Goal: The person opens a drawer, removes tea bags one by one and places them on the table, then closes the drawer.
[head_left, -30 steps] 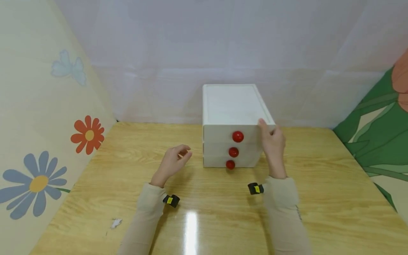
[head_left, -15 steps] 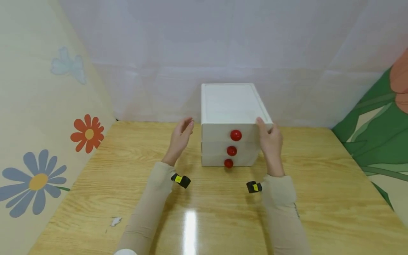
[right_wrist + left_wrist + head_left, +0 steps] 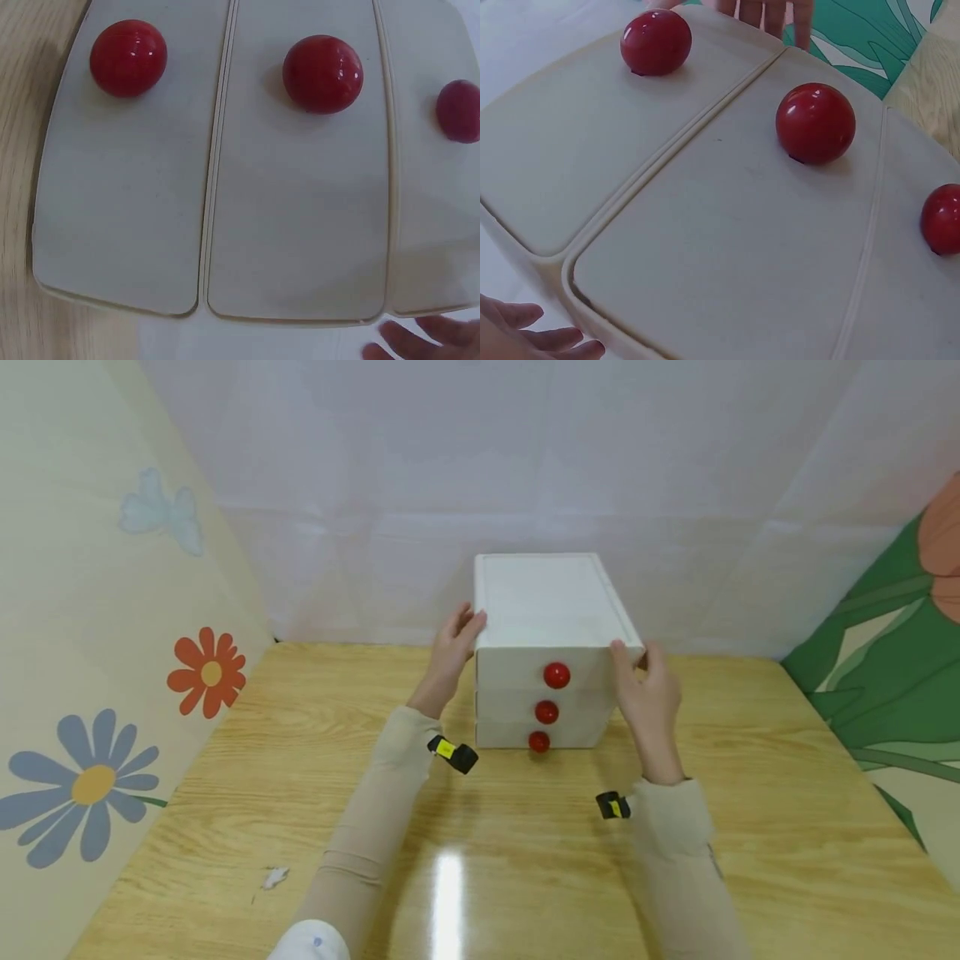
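A white three-drawer cabinet (image 3: 517,672) stands on the table in the head view, its drawers shut. Each drawer front bears a round red knob (image 3: 557,675). At its upper left edge is my left hand (image 3: 447,664), thumb near the top and fingers along the side. In the left wrist view those fingers (image 3: 555,341) look extended; contact is hard to tell. My right hand (image 3: 649,710) rests at the upper right front corner, thumb on the top edge and fingers by the right side. In the right wrist view only some right fingers (image 3: 420,341) show.
The cabinet stands on a wood-grain table (image 3: 322,810) before a pale cloth backdrop (image 3: 375,460). A flower-painted panel (image 3: 90,610) borders the left, and a leaf-painted panel (image 3: 885,677) the right. A small white patch (image 3: 275,877) marks the table at front left.
My left hand has moved forward and right, from the table left of the cabinet to its upper left edge. The right hand stays at the right corner, its wrist slightly farther right.
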Motion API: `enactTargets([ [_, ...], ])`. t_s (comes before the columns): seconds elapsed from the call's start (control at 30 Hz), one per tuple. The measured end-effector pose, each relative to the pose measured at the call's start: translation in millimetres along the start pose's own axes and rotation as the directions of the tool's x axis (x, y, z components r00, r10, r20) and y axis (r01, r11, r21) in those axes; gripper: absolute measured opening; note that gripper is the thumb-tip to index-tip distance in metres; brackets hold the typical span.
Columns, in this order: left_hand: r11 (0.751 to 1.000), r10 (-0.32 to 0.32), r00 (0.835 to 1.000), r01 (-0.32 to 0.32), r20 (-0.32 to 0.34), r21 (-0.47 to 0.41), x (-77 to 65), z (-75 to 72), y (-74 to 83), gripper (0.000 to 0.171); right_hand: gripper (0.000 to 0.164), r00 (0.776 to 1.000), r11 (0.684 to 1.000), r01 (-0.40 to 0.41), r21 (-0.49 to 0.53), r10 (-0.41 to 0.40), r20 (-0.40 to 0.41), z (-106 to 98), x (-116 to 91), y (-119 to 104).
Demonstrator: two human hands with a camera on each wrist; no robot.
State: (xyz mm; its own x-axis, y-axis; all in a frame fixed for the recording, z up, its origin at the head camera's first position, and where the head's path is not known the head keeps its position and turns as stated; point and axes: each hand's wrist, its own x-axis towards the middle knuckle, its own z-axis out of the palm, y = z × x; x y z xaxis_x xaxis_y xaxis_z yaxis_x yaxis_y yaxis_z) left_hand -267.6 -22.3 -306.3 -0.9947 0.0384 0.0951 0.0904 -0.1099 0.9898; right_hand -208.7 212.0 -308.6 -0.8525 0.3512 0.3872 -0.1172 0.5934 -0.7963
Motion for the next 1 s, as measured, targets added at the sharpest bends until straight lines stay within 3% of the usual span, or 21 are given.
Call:
enactTargets([
  [0.07, 1.0, -0.01, 1.0, 0.01, 0.002, -0.01, 0.1, 0.4, 0.2, 0.059, 0.05, 0.996, 0.997, 0.071, 0.013, -0.07, -0.063, -1, -4, 1],
  [0.13, 1.0, -0.017, 1.0, 0.017, 0.001, -0.019, 0.0, 0.6, 0.3, 0.06, 0.046, 0.976, 0.984, 0.178, 0.017, -0.174, -0.133, -2, -7, 1],
  [0.3, 0.999, -0.021, 1.0, 0.021, 0.012, -0.03, 0.0, 0.5, -0.1, 0.06, 0.037, 0.872, 0.894, 0.447, -0.02, -0.441, -0.214, -1, -20, -2],
  [0.4, 0.999, -0.012, 1.0, 0.013, 0.028, -0.033, 0.1, 0.4, -0.1, 0.06, 0.035, 0.828, 0.844, 0.535, -0.031, -0.531, -0.179, 4, -28, -5],
  [0.63, 0.999, 0.019, 0.999, -0.017, 0.038, -0.045, 2.4, 1.8, -3.4, 0.058, 0.044, 0.758, 0.758, 0.648, -0.078, -0.651, -0.037, 17, -36, -10],
  [0.73, 0.999, 0.032, 0.999, -0.03, 0.037, -0.039, 4.1, 2.3, -7.2, 0.058, 0.041, 0.755, 0.752, 0.652, -0.096, -0.655, 0.0, 21, -37, -12],
  [1.0, 0.998, 0.064, 0.997, -0.064, 0.03, -0.026, 3.2, 3.7, -12.2, 0.057, 0.041, 0.794, 0.788, 0.606, -0.11, -0.608, 0.019, 31, -40, -18],
])
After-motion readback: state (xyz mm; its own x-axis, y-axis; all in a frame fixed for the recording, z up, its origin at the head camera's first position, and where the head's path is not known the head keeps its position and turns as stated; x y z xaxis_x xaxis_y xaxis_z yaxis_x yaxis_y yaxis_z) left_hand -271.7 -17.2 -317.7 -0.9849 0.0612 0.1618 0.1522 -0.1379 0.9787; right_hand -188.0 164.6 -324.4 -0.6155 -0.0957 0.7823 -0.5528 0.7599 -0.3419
